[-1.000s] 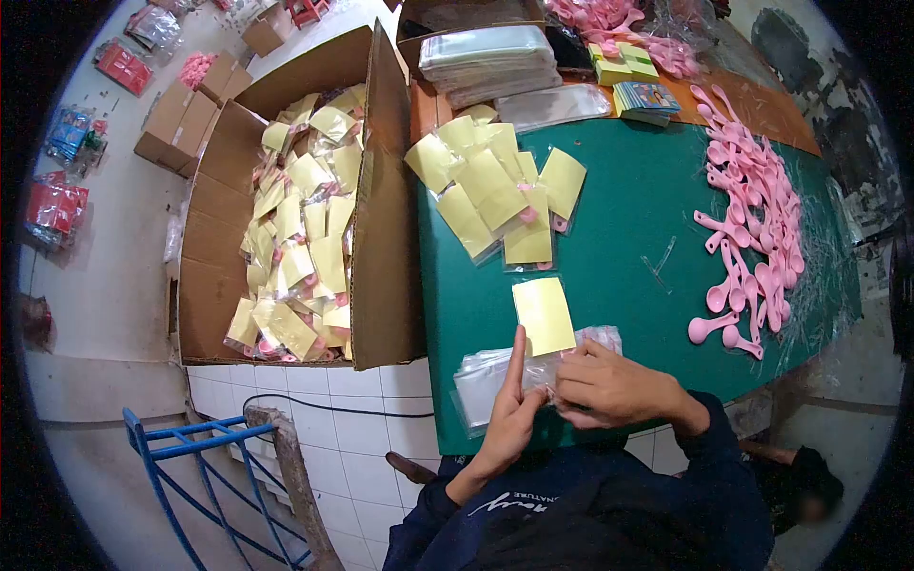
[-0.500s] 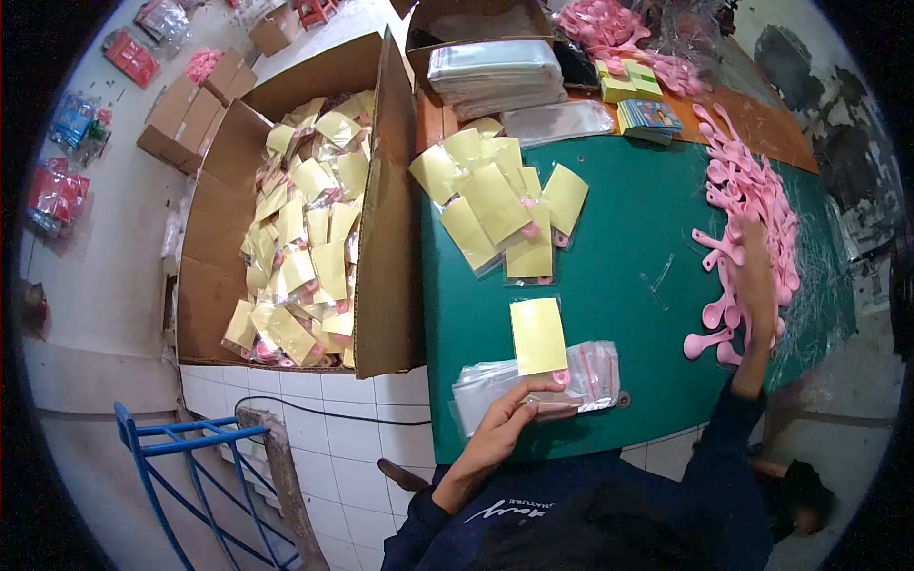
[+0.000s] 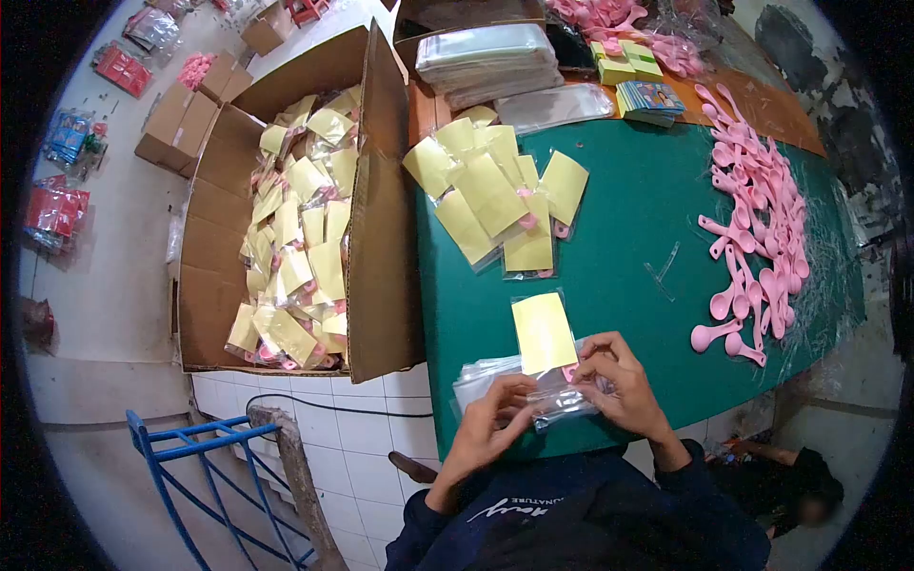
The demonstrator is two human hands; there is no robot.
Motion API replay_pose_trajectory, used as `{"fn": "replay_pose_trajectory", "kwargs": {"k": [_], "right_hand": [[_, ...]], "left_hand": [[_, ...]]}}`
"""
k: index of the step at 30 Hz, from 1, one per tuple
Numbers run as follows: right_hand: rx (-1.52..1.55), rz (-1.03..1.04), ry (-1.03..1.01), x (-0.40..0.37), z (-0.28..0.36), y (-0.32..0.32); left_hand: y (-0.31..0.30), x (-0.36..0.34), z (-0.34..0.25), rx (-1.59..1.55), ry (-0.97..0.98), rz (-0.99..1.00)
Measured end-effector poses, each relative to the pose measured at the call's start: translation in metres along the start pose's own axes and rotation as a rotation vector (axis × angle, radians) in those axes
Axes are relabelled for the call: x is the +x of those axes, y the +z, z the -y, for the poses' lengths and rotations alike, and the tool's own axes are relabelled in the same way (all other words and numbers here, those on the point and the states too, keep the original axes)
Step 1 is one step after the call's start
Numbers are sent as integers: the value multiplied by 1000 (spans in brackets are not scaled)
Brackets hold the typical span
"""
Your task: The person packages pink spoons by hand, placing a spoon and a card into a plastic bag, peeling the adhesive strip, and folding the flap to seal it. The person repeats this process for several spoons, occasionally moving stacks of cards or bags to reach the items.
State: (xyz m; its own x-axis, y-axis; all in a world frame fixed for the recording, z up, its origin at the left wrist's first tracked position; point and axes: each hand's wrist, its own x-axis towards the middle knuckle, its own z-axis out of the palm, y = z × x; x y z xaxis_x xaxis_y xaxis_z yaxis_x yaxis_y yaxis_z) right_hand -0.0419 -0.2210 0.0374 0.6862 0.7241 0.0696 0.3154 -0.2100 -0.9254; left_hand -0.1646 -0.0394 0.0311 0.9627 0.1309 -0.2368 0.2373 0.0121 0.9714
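A clear plastic bag holding a yellow card (image 3: 546,328) lies near the table's front edge, with a pink spoon end (image 3: 569,372) at the card's lower corner. My left hand (image 3: 490,419) pinches the near left edge of this bag, its fingers bent. On the opposite side, my right hand (image 3: 619,385) has its fingers curled in on the bag's near right edge, by the pink piece. Beneath both hands is a stack of clear plastic bags (image 3: 481,381), partly covered by them.
Filled bags with yellow cards (image 3: 490,195) are piled farther back on the green table (image 3: 628,247). Pink spoons (image 3: 762,219) are heaped at the right. A large cardboard box (image 3: 386,228) of filled bags stands left. Stacked plastic sleeves (image 3: 490,57) and small card stacks (image 3: 649,100) lie at the back.
My right hand has come from the pink spoon heap to the bag in front of me. My left hand stays at the bag's near edge.
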Motion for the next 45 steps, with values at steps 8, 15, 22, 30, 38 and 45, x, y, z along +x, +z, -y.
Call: {"fn": "replay_pose_trajectory", "kwargs": {"k": [8,15,22,30,38,45], "right_hand": [[225,-78,303,-4,-1,5],[353,-144,454,-2,-7,12],[322,-164,466,3,0,13],[143,-97,351,1,7,10],[392,32,510,4,6,0],[414,142,266,65,-4,-41]], "left_hand": [[13,10,-4,210,40,-178],[19,13,10,181,-10,-232],[26,16,4,2,-34,-340],[23,9,5,11,-71,-252],[14,8,-8,230,92,-165],[-8,40,-63,317,341,-33]]}}
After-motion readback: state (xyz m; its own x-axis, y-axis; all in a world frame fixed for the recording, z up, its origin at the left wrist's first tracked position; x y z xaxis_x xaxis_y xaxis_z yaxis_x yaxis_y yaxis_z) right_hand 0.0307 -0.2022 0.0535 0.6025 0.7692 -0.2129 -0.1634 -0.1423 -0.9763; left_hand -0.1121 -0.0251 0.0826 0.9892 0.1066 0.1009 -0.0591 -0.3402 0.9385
